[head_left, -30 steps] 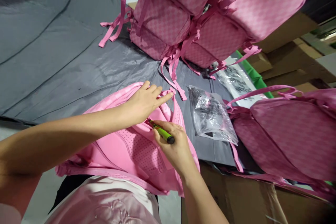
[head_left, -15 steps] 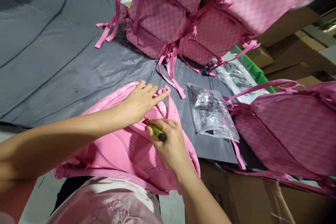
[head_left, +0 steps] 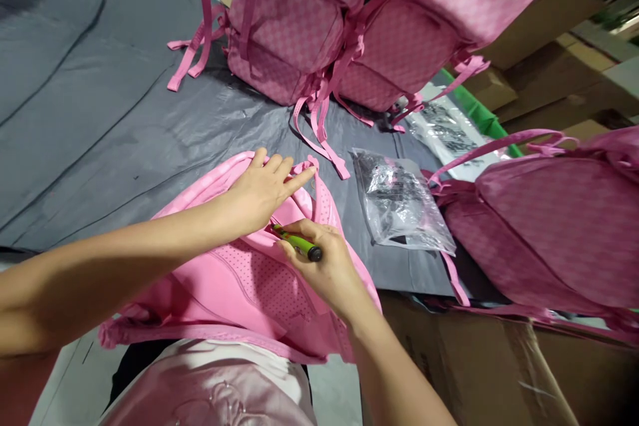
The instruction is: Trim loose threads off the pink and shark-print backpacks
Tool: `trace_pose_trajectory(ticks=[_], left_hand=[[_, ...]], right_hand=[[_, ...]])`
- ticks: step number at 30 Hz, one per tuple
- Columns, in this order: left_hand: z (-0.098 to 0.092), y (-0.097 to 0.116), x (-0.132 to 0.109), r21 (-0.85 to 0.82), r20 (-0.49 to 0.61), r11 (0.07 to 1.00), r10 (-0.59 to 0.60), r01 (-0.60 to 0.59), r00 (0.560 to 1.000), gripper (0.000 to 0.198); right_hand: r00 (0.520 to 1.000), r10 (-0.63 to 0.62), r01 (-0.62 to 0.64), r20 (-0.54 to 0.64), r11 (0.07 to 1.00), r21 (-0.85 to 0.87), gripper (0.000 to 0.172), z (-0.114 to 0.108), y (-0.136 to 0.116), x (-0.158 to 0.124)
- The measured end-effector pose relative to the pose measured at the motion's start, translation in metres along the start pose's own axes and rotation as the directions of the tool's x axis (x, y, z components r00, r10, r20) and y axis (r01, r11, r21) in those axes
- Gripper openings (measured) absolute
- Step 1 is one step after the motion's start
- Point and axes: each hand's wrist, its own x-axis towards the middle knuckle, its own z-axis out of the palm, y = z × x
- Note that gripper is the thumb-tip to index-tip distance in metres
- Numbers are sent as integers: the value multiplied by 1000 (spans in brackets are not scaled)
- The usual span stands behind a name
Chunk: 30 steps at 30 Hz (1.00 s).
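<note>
An opened pink backpack (head_left: 200,293) rests against my front at the table edge, its dotted mesh panel (head_left: 264,273) showing. My left hand (head_left: 259,190) grips its upper edge, fingers bent over the fabric and index finger stretched toward the strap; the thumb is hidden. In my right hand (head_left: 319,253) is a slim green tool with a black end (head_left: 299,244). Its thin tip points into the bag's folds beneath my left hand, and I cannot make out what kind it is.
Several pink checked backpacks (head_left: 294,26) stand at the back of the grey-covered table (head_left: 100,126). Another pink backpack (head_left: 559,233) lies at the right. Between them are a clear plastic bag (head_left: 399,200) and a green bin (head_left: 482,113). Cardboard boxes (head_left: 474,359) stand below and behind.
The view has shifted slightly, so the surroundings sit a little higher and further left. The tool's black end has swung a little to the right in my right hand. My left hand keeps its hold.
</note>
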Motion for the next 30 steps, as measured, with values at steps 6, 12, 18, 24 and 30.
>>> trace_pose_trajectory(ticks=[6,12,18,24,30], left_hand=[[0,-1,3,-24,21,1000,-14,14,1000,83],[1,-2,6,-22,52,1000,10,-9,999,88],[0,-3,6,-30,39,999,16,-15,999,88],[1,-3,5,-27,27,1000,10,-9,1000,82],[1,-3,7,-20,42,1000,12,-11,999,87]], right_hand=[[984,-85,109,154,982,-153,24,-17,-5,5],[955,-210,258,210,936,-240,23,-17,-9,10],[938,-199,293,285,894,-340,22,-26,-3,15],[929,-229,306,291,917,-257,21,-24,-2,18],[934,-146,282,327,863,-420,20,-24,-12,19]])
